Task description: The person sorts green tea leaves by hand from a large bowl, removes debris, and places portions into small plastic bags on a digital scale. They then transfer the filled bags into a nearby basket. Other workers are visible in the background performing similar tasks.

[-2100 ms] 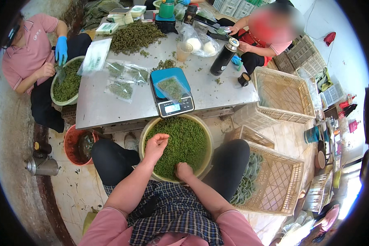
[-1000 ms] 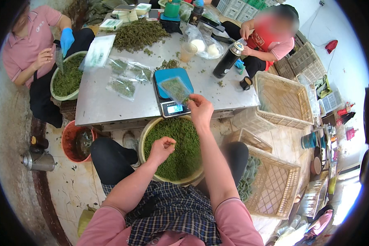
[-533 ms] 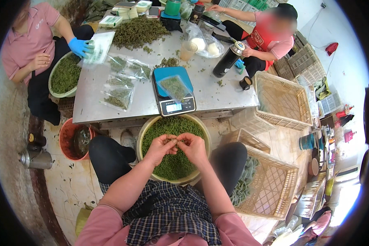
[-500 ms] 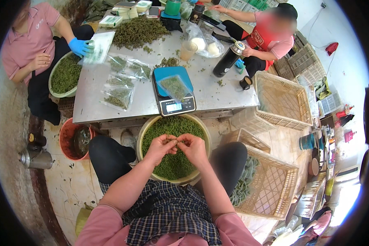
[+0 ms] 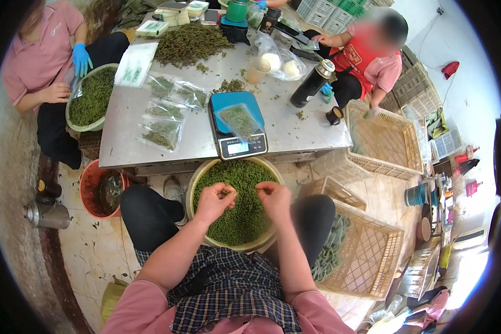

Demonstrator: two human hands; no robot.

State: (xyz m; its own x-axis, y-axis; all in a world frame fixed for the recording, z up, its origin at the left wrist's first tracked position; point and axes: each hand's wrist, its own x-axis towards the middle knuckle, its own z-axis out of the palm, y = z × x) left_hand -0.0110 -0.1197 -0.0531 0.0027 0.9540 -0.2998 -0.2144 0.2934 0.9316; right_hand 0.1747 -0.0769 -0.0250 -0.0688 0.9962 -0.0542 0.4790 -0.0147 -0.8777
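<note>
We see the left hand (image 5: pixel 214 201) and right hand (image 5: pixel 274 197) over the round basin (image 5: pixel 197 177) of small green pieces (image 5: pixel 240 211), which rests on the lap. Fingers of both hands are curled, pinching pieces; whether either grip is firm we cannot tell. Directly ahead, the steel table (image 5: pixel 122 128) edge borders the basin. On it stand a digital scale (image 5: pixel 236 131) carrying a filled clear bag (image 5: pixel 239 119), further filled bags (image 5: pixel 164 131) and a loose green heap (image 5: pixel 190 43). A wicker basket (image 5: pixel 367 256) sits right of the knee; a red bucket (image 5: pixel 92 186) lies left.
</note>
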